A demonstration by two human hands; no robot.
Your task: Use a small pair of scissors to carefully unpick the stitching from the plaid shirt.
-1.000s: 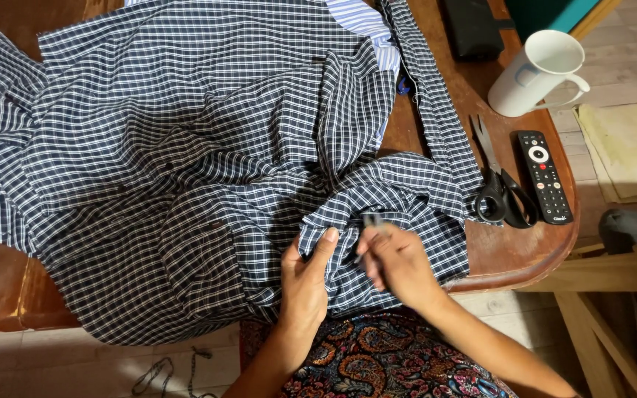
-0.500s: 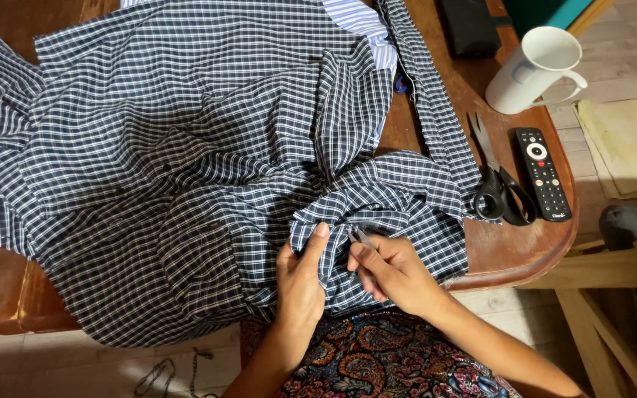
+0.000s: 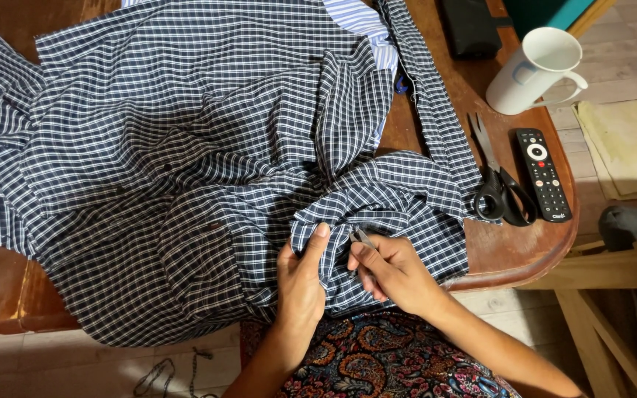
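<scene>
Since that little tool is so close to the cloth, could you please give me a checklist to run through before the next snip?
1. Left hand pinches the checked fabric beside the work spot: ok.
2. Right hand grips the small metal tool, tip at the fold: ok.
3. Left thumb clear of the tip: ok, though close.
4. Which thread or layer the tip meets: cannot tell.
5. Scissors, remote control and white mug lie clear of both hands: ok.
6. Fabric flat at the spot: not ok, bunched.
</scene>
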